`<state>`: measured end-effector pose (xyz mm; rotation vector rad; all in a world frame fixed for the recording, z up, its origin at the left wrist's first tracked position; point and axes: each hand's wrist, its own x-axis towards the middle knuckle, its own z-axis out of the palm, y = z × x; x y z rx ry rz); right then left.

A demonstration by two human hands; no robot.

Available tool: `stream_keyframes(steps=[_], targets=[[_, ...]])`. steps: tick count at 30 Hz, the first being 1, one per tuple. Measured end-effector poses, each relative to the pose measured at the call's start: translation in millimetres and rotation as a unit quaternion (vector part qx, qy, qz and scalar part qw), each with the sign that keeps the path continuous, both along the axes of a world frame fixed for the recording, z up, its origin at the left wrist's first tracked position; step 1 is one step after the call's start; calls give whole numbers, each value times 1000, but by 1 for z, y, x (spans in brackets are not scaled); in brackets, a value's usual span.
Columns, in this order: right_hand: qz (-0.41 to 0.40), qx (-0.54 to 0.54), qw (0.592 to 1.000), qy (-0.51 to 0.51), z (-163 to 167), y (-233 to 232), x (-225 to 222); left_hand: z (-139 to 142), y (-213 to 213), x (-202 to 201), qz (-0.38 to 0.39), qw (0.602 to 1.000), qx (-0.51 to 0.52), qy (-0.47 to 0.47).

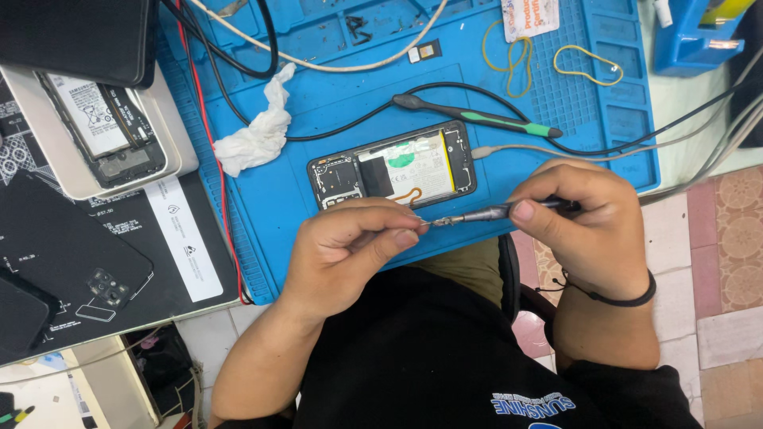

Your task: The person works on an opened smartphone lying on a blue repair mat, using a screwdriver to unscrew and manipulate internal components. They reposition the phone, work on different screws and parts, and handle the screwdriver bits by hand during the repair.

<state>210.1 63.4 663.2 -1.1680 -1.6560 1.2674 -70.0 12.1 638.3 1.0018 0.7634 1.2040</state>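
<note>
My right hand (592, 226) grips a screwdriver (493, 213), left fingers (381, 238) pinched at its tip; the opened phone (393, 175), back already off, lies near the blue mat's (318, 111) front edge, internals untouched.

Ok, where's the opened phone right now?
In the head view the opened phone lies back-up on the blue work mat, just beyond the left hand, with the crumpled white tissue to its left and the green-handled tool behind it.
</note>
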Motion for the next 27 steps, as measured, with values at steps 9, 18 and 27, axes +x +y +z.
stream_keyframes(steps=[9, 18, 27], targets=[[21, 4, 1000, 1, 1, -2, -3, -2, -3, 1, 8, 1000, 14, 23], [10, 27, 1000, -6, 2, -2, -7, 0, -5, 0, 8, 999, 19, 31], [3, 29, 1000, -7, 2, -4, -9, 9, -1, 1, 50, 990, 81, 106]])
